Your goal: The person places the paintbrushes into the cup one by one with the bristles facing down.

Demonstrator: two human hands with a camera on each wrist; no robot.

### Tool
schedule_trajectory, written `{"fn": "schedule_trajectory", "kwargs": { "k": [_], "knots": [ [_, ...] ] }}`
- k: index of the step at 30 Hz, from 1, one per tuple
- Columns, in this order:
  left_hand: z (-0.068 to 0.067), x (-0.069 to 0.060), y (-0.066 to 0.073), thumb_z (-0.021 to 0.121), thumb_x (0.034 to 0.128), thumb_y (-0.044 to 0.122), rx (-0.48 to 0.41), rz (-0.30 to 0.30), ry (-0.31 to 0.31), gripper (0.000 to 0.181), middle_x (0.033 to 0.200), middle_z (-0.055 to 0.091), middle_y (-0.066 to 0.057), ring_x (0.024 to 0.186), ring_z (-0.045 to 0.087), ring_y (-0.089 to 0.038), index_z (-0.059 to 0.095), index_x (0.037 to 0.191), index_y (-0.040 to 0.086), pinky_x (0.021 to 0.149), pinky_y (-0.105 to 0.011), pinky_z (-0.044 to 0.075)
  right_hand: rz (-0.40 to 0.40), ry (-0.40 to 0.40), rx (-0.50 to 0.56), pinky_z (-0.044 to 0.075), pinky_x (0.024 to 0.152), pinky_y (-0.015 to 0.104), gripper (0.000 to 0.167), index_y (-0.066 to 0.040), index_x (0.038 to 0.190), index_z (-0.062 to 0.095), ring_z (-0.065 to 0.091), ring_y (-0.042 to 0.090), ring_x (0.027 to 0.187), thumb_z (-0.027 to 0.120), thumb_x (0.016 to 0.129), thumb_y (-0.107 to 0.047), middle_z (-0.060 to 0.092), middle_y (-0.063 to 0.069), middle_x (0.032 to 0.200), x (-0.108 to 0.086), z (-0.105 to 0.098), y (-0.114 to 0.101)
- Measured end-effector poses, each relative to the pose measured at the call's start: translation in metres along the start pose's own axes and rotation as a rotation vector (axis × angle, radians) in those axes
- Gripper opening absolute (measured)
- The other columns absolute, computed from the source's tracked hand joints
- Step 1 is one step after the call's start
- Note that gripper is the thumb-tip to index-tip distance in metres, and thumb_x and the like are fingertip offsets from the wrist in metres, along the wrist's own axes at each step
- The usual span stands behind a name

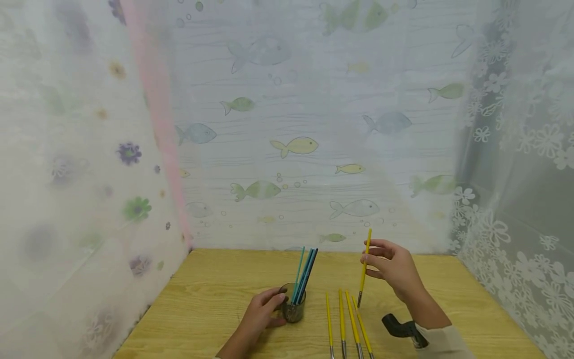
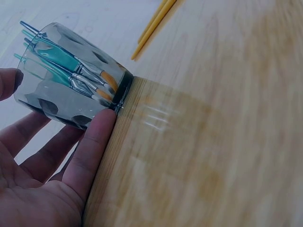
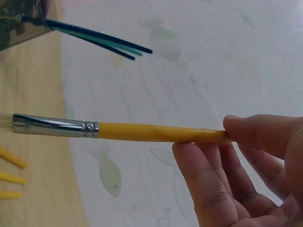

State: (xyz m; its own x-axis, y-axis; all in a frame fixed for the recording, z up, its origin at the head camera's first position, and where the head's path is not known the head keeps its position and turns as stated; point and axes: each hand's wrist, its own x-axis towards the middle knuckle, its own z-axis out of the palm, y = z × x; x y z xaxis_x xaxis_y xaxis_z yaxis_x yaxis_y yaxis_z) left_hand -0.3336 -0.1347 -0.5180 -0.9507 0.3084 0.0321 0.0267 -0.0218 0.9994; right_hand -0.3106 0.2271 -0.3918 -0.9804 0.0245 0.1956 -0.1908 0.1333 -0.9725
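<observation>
My right hand pinches a yellow-handled paintbrush between thumb and fingers, above the table. It is near upright, bristles down; the right wrist view shows its silver ferrule and pale bristles. At the table's middle my left hand holds a smoky transparent glass from its left side, a finger at the base and the thumb by the rim. Several blue and teal paintbrushes stand in the glass, bristles at the bottom, handles leaning right in the head view.
Several yellow paintbrushes lie side by side on the wooden table, right of the glass, with their ferrules toward me. A black strap mount sits at my right wrist. Fish-patterned curtain hangs behind the table; flowered sheets flank both sides.
</observation>
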Motion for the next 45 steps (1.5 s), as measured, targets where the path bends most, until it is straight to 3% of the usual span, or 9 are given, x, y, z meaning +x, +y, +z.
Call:
{"fn": "schedule_trajectory", "kwargs": {
  "k": [7,15,23,30,35,45],
  "knots": [
    [-0.001,0.0,-0.001,0.059,0.1069,0.038,0.005,0.004,0.004,0.058,0.141,0.059,-0.025,0.124,0.063,-0.03,0.053,0.148,-0.003,0.084,-0.047,0.065,-0.048,-0.015,0.02,0.064,0.085,0.041,0.06,-0.002,0.148,0.052,0.074,0.023,0.105,0.077,0.096,-0.019,0.059,0.022,0.129,0.001,0.011,-0.011],
    [-0.001,0.001,-0.001,0.059,0.1069,0.038,0.002,0.003,0.005,0.058,0.14,0.06,-0.024,0.123,0.063,-0.028,0.054,0.148,-0.002,0.084,-0.047,0.064,-0.059,-0.025,0.03,0.065,0.084,0.042,0.057,-0.005,0.145,0.055,0.072,0.028,0.108,0.078,0.095,-0.019,0.059,0.02,0.127,0.005,0.022,-0.021],
    [-0.002,0.002,-0.002,0.058,0.107,0.038,0.002,-0.002,0.004,0.059,0.142,0.059,-0.025,0.124,0.063,-0.029,0.052,0.149,-0.003,0.084,-0.046,0.064,-0.085,-0.028,0.088,0.064,0.084,0.046,0.054,0.0,0.142,0.056,0.075,0.021,0.099,0.078,0.095,-0.014,0.062,0.013,0.116,0.01,0.035,-0.028],
    [-0.002,0.002,-0.002,0.059,0.1069,0.038,0.007,-0.003,0.004,0.058,0.14,0.06,-0.024,0.123,0.064,-0.028,0.053,0.148,-0.003,0.084,-0.046,0.065,-0.124,-0.03,0.13,0.063,0.085,0.049,0.043,-0.003,0.135,0.062,0.075,0.026,0.101,0.077,0.096,-0.015,0.066,0.015,0.113,0.014,0.05,-0.03],
    [-0.002,0.002,-0.003,0.059,0.1069,0.038,0.01,0.001,0.006,0.056,0.139,0.061,-0.023,0.124,0.063,-0.03,0.055,0.147,-0.002,0.083,-0.046,0.065,-0.134,-0.017,0.147,0.064,0.084,0.044,0.036,-0.004,0.131,0.066,0.076,0.027,0.101,0.075,0.097,-0.016,0.068,0.02,0.116,0.015,0.061,-0.031],
    [-0.002,0.002,-0.003,0.059,0.1069,0.038,0.01,0.006,0.006,0.057,0.14,0.06,-0.025,0.126,0.063,-0.033,0.054,0.147,-0.002,0.083,-0.047,0.065,-0.117,0.015,0.144,0.064,0.086,0.041,0.038,-0.006,0.125,0.07,0.076,0.023,0.099,0.08,0.093,-0.024,0.074,0.014,0.115,0.016,0.081,-0.025]
  ]
}}
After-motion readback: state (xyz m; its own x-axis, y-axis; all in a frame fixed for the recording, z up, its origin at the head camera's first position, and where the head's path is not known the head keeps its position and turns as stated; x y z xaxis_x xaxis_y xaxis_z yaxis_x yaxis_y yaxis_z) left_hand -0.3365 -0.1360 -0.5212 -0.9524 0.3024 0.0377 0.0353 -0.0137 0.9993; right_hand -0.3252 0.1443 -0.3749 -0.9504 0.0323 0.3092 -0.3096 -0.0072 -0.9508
